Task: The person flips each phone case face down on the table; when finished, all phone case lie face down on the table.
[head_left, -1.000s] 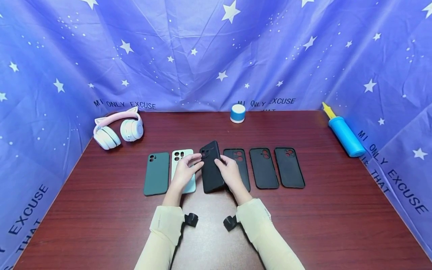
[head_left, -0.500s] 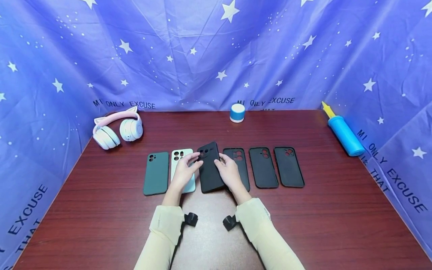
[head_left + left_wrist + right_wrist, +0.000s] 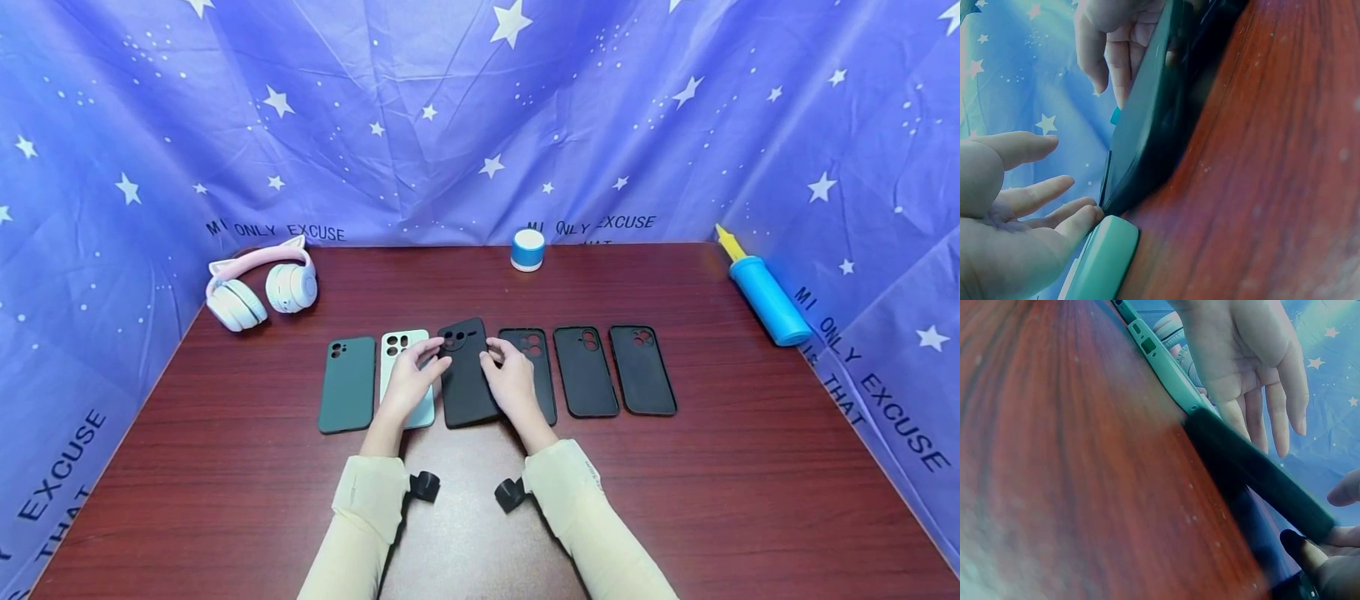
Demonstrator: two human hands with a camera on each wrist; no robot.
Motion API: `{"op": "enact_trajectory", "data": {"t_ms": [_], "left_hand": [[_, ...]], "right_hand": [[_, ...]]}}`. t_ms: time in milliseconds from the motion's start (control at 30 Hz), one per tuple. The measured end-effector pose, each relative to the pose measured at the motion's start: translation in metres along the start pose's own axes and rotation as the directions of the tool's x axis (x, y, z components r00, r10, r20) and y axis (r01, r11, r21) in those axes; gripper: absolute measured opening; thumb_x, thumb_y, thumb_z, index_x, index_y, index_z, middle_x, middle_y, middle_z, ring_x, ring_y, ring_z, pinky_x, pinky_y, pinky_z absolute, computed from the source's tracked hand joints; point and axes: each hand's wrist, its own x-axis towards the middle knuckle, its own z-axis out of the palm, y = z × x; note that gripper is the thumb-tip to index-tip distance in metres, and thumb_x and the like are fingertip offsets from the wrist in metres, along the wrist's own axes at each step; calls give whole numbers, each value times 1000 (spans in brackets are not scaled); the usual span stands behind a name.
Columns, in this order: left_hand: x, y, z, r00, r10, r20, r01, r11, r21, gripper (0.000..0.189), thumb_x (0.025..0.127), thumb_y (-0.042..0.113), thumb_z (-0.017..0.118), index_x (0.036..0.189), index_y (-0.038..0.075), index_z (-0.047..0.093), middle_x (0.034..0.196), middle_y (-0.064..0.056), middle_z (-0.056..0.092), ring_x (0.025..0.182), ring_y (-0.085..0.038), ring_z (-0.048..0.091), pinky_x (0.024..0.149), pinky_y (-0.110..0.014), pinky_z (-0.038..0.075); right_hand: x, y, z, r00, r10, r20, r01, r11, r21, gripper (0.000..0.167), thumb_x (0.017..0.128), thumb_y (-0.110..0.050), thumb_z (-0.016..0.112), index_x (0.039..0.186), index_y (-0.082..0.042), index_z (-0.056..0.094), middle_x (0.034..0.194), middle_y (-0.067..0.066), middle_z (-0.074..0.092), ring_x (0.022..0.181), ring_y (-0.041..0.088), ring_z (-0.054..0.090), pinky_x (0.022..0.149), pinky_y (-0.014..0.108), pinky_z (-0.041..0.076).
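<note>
A black phone case (image 3: 467,379) lies back side up in the middle of the row, its right edge raised off the table in the right wrist view. My right hand (image 3: 513,377) holds that raised edge, with fingers under it. My left hand (image 3: 411,379) is at the case's left edge, fingers spread and fairly straight, fingertips right at its side in the left wrist view. Below the left hand lies a mint-green phone case (image 3: 393,343), partly hidden by it. Beneath the right hand, another black phone case (image 3: 542,375) lies with its inside up, also partly covered.
A dark green phone case (image 3: 347,387) lies at the row's left end. Two more black cases, one (image 3: 587,375) beside the other (image 3: 645,375), lie to the right. Behind stand cat-ear headphones (image 3: 292,287), a blue-and-white cylinder (image 3: 528,252) and a blue hand pump (image 3: 768,300).
The held black case has tipped down to the left, so its back now faces up more and its right edge sits lower. My left hand has barely moved.
</note>
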Motion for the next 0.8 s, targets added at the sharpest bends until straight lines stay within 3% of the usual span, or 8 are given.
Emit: {"op": "enact_trajectory", "data": {"t_ms": [100, 333, 800], "left_hand": [[0, 1, 1, 1000, 4, 0, -4, 1000, -13, 48, 94, 7, 60, 137, -8, 47, 146, -24, 44, 140, -33, 40, 115, -37, 37], [-1, 3, 1, 1000, 11, -4, -11, 1000, -15, 48, 93, 6, 61, 137, -8, 46, 146, -24, 45, 140, -33, 40, 115, -36, 37], [0, 1, 1, 999, 31, -17, -31, 999, 9, 48, 93, 7, 61, 137, -8, 47, 144, -25, 46, 138, -35, 43, 114, -39, 39]], "right_hand": [[0, -1, 0, 1000, 5, -12, -5, 1000, 3, 31, 93, -18, 59, 120, -5, 66, 107, 12, 74, 108, 27, 67, 98, 45, 50], [-1, -2, 0, 999, 47, -12, -46, 998, 45, 36, 94, -20, 60, 126, -5, 63, 116, 14, 71, 111, 26, 67, 97, 43, 53], [1, -1, 3, 998, 51, -42, -45, 987, 153, 34, 92, -12, 61, 124, -1, 63, 118, 15, 69, 107, 25, 69, 92, 37, 56]]}}
